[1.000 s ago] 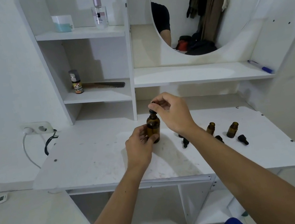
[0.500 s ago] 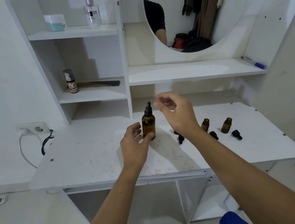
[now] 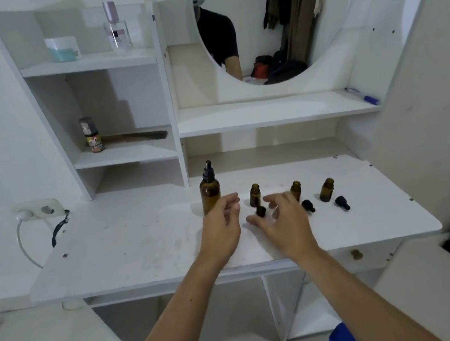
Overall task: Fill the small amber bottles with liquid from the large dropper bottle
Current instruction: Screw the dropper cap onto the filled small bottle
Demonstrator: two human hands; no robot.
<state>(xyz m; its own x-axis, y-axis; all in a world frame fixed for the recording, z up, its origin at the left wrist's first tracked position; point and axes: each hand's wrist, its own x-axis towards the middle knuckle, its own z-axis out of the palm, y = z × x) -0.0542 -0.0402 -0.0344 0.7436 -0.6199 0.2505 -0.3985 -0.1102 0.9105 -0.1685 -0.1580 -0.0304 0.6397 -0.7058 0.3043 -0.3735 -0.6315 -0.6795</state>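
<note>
The large amber dropper bottle (image 3: 210,191) stands upright on the white desk (image 3: 129,247) with its black dropper cap on. Three small amber bottles stand uncapped to its right: one (image 3: 254,195) in the middle, one (image 3: 295,189) partly behind my right hand, one (image 3: 326,190) furthest right. Three small black dropper caps lie before them (image 3: 260,211), (image 3: 308,206), (image 3: 342,203). My left hand (image 3: 223,224) hovers open just below the large bottle, not touching it. My right hand (image 3: 282,220) is open with spread fingers beside the nearest cap.
Shelves at the back left hold a small spray can (image 3: 91,135), a comb (image 3: 137,137), a jar (image 3: 62,48) and a perfume bottle (image 3: 116,30). A round mirror (image 3: 279,10) hangs above a shelf with a blue pen (image 3: 362,96). A wall socket with cable (image 3: 38,210) sits at the left.
Both hands have let go of the large dropper bottle and dropped toward me; the right hand moved from its cap down to the small caps. The bottle now stands free.
</note>
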